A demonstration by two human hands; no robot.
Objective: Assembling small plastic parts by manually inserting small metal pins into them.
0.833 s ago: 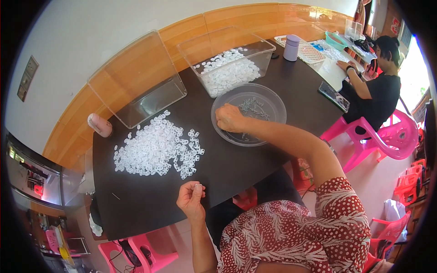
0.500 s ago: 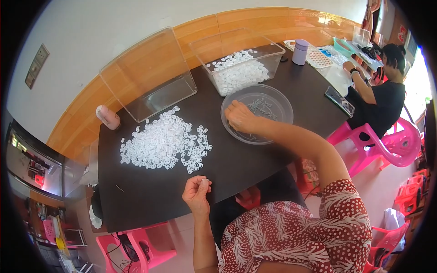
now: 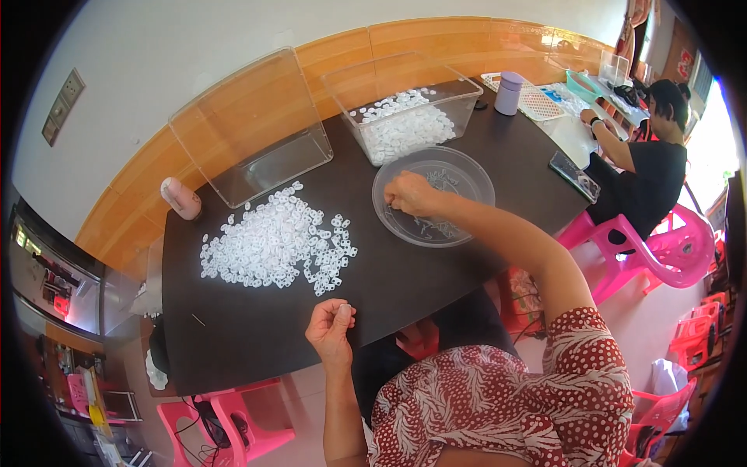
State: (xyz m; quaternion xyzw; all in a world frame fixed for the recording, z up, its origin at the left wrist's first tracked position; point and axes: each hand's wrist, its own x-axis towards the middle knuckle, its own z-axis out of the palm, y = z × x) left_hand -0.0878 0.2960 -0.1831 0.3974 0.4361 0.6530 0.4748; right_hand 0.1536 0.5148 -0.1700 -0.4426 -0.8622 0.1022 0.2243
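- Clock centred on the tray [image 3: 480,204], 12 = up the picture; metal pieces [image 3: 436,227] held in it.
- Right hand [image 3: 410,193] placed over the tray's 9 side.
- Bin [image 3: 461,127] set just beyond, toward 11 to 12; small parts [image 3: 408,132] heaped inside.
- Loose pile [image 3: 261,241] spread on the table [image 3: 257,338], between 8 and 9.
- Clear box [image 3: 289,169] stood at 10, behind the pile.
- Flask [image 3: 508,93] placed at 1, phone [image 3: 576,177] laid at 3.
- From the pile: bottle [image 3: 181,199] set at 10, left hand [image 3: 331,323] held at 5.
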